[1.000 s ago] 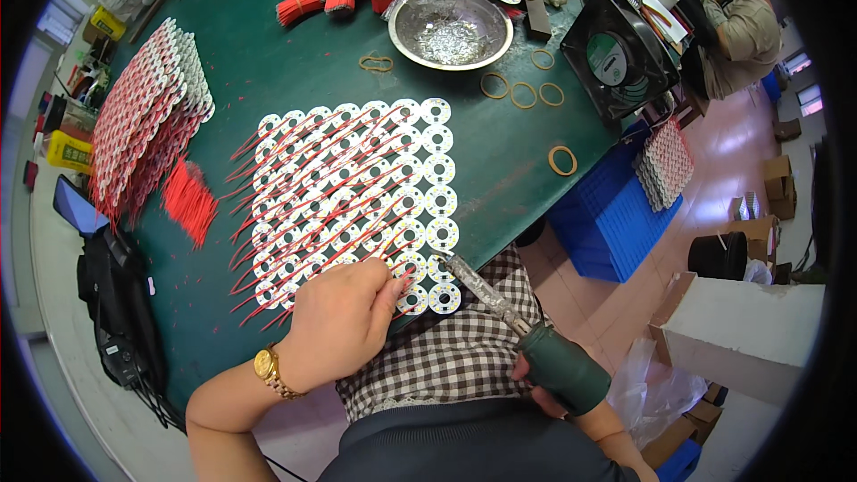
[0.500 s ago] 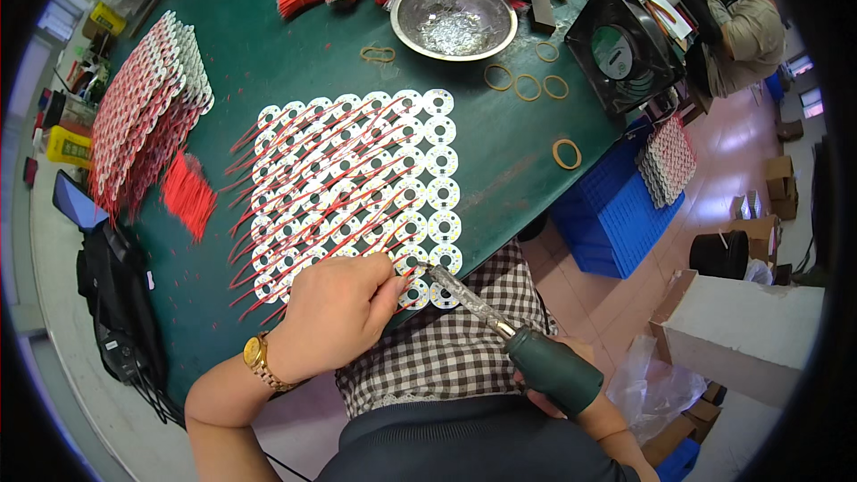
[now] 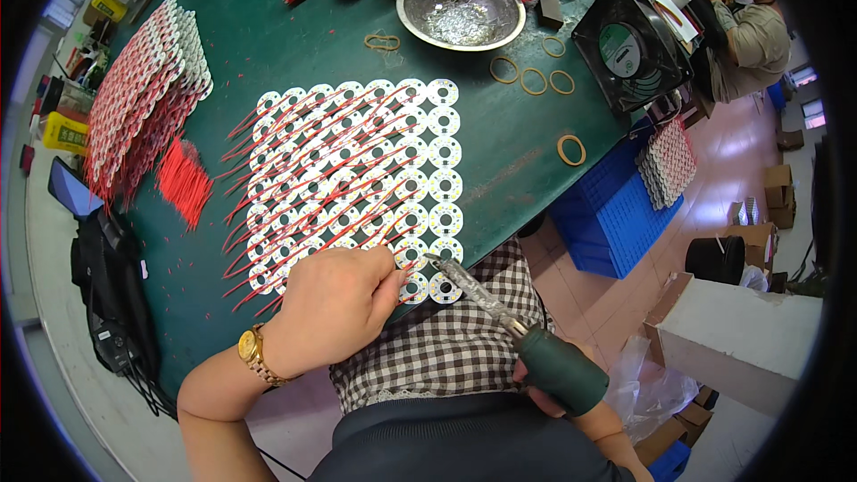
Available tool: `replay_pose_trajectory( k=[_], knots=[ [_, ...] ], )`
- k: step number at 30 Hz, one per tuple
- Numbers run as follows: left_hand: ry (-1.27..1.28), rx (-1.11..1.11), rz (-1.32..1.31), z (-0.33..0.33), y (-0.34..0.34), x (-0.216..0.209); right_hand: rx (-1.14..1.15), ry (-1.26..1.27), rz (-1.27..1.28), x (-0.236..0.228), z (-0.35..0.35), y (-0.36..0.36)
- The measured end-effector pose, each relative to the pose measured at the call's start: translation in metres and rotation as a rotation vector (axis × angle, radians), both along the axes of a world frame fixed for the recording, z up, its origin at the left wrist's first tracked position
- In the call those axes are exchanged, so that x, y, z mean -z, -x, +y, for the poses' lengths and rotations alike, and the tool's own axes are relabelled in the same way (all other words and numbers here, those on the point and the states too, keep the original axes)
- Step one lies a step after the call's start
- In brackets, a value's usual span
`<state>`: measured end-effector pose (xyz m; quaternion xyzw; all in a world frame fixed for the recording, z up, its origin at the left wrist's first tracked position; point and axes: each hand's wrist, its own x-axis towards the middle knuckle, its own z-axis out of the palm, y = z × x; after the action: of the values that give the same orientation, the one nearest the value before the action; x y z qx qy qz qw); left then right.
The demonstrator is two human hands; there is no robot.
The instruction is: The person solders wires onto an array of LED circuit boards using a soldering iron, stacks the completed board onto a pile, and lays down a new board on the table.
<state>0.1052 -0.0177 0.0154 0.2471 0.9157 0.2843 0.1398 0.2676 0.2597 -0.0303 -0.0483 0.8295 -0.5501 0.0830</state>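
A panel of round white LED boards [image 3: 444,185] lies on the green table, joined in rows, with red wires [image 3: 312,170] running slantwise across most of it toward the left. My left hand [image 3: 344,299] is closed in a pinch at the panel's near edge, with a red wire at its fingertips; the fingers mostly hide the wire. In my right hand [image 3: 543,400] is a soldering iron [image 3: 562,370] with a dark green handle. Its tip reaches the boards just right of my left fingertips. The rightmost column of boards has no wires on it.
A loose bunch of red wires [image 3: 185,183] and a stack of wired panels [image 3: 147,94] lie to the left. Beyond the panel are a metal bowl [image 3: 460,9], rubber bands [image 3: 571,150] and a black fan [image 3: 625,46]. A blue crate [image 3: 607,214] stands right; a person [image 3: 754,40] sits far right.
The view has shifted slightly. Both hands stay at the near right corner of the panel, and the iron's tip is still at the boards beside my left fingers.
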Motion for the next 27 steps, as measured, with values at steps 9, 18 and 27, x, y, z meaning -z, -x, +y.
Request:
replay_pose_trajectory(
  k=[9, 18, 27],
  knots=[
    [0.008, -0.009, 0.006, -0.002, -0.001, -0.001, -0.084, -0.167, -0.192, 0.006, 0.011, -0.011],
    [-0.140, -0.098, 0.081, -0.013, -0.016, -0.046, -0.099, -0.248, 0.079, 0.008, 0.013, -0.002],
    [-0.093, 0.014, 0.070, -0.012, -0.030, 0.002, -0.077, -0.065, 0.011, 0.005, 0.017, -0.005]
  ],
)
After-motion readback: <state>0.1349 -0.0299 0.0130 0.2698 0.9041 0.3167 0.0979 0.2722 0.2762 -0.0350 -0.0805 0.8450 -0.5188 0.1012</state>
